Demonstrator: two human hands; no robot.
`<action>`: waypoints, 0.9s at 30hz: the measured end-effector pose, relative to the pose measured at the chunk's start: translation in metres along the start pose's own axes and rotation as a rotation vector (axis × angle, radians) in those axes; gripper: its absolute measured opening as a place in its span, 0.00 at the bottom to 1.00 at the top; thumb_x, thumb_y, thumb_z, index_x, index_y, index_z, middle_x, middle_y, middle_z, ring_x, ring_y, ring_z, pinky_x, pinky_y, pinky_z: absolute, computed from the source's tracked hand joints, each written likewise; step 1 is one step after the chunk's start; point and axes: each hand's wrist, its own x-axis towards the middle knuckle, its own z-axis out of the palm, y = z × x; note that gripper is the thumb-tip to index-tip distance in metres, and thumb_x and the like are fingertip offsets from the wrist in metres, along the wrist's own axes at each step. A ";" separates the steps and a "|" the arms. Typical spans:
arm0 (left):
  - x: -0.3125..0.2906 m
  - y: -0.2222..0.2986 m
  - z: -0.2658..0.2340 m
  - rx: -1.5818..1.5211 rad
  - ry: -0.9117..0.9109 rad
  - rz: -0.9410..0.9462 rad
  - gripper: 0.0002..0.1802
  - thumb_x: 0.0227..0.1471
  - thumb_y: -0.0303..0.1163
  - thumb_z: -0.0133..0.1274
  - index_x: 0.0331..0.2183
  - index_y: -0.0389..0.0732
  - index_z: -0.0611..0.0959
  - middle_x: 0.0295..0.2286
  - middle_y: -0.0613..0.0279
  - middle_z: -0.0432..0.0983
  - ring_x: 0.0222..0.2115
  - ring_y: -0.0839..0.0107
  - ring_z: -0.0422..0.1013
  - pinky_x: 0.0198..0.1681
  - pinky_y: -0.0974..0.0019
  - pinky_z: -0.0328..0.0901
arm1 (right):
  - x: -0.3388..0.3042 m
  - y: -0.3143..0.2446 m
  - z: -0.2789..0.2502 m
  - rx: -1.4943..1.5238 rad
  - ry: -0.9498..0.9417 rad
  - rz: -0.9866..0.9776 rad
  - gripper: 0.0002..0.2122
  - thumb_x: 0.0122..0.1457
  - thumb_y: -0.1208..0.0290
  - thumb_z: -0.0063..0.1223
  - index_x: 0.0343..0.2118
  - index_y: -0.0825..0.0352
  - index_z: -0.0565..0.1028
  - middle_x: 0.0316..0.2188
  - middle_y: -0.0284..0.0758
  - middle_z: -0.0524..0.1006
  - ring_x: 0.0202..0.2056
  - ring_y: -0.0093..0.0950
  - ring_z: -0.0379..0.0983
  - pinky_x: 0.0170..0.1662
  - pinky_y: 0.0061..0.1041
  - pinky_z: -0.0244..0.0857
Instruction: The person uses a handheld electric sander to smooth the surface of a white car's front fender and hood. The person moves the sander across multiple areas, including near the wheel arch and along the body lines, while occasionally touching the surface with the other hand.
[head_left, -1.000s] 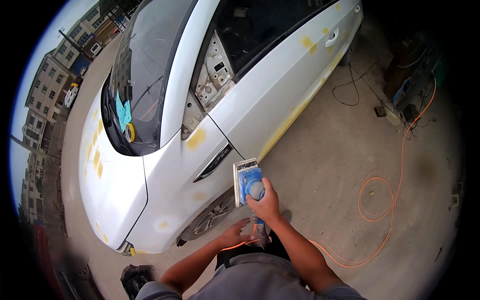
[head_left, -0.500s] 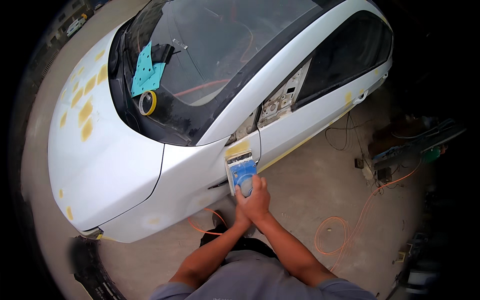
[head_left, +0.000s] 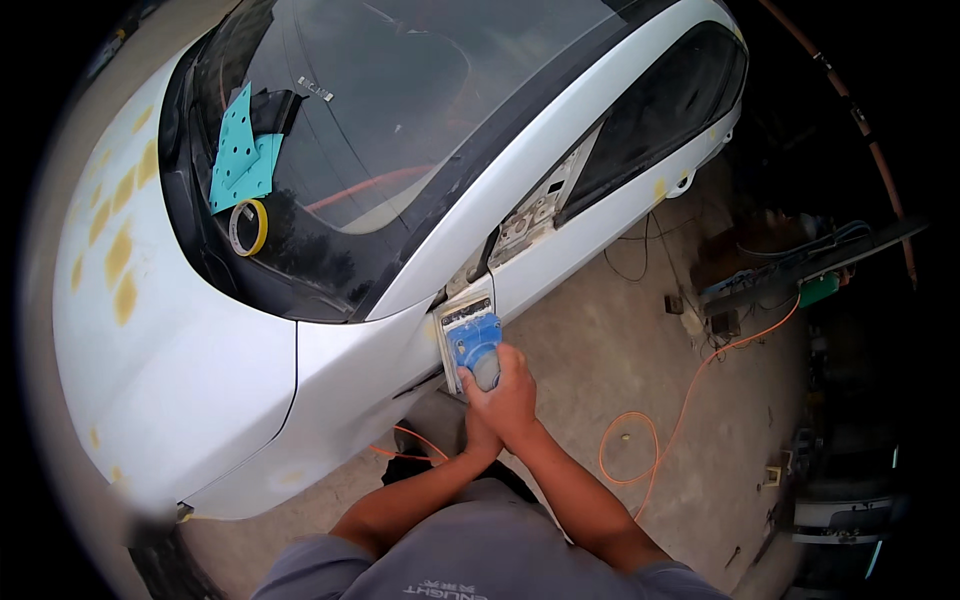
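A blue and grey power sander (head_left: 474,340) with a flat rectangular pad lies against the white car's side panel (head_left: 350,350), close to the front edge of the door. My right hand (head_left: 507,388) is closed around its rounded grey grip. Below and partly behind that hand is my left hand (head_left: 482,432); its fingers are hidden, so what they hold does not show. The pad covers most of a yellowish patch on the panel, and a little of its colour shows at the pad's left side.
Turquoise perforated sanding sheets (head_left: 240,155) and a yellow tape roll (head_left: 248,228) rest at the windshield's base. Yellowish patches (head_left: 118,255) dot the hood. An orange hose (head_left: 680,420) loops across the floor at right, near dark equipment (head_left: 770,270).
The sander has slid away from me along the panel, over the yellowish patch that was bare beyond it. My head view has shifted, so the car sits farther left.
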 end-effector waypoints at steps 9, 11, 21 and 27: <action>-0.009 0.000 -0.007 0.082 0.051 0.064 0.26 0.59 0.35 0.61 0.56 0.35 0.78 0.48 0.51 0.82 0.49 0.61 0.78 0.53 0.57 0.70 | -0.013 0.008 0.004 0.021 -0.062 -0.009 0.33 0.52 0.54 0.73 0.55 0.70 0.71 0.46 0.53 0.77 0.45 0.55 0.77 0.46 0.48 0.73; -0.001 -0.005 -0.008 0.110 0.020 0.064 0.26 0.59 0.34 0.61 0.56 0.35 0.78 0.48 0.51 0.82 0.49 0.61 0.78 0.53 0.57 0.70 | 0.005 0.005 -0.002 0.030 -0.011 0.004 0.33 0.52 0.54 0.73 0.55 0.70 0.70 0.47 0.53 0.77 0.45 0.55 0.77 0.47 0.48 0.73; -0.008 0.013 -0.006 0.223 0.016 -0.003 0.25 0.60 0.35 0.62 0.56 0.36 0.79 0.51 0.52 0.82 0.52 0.57 0.78 0.56 0.56 0.69 | 0.007 0.009 -0.010 0.050 -0.063 0.011 0.34 0.53 0.56 0.72 0.57 0.70 0.68 0.48 0.56 0.77 0.47 0.56 0.76 0.48 0.50 0.72; -0.001 0.048 0.058 -0.210 0.122 -0.020 0.23 0.66 0.32 0.55 0.60 0.39 0.75 0.53 0.59 0.78 0.53 0.63 0.76 0.55 0.58 0.70 | 0.055 -0.012 -0.064 -0.140 -0.221 -0.079 0.30 0.56 0.57 0.68 0.55 0.67 0.67 0.42 0.53 0.75 0.40 0.55 0.79 0.41 0.51 0.75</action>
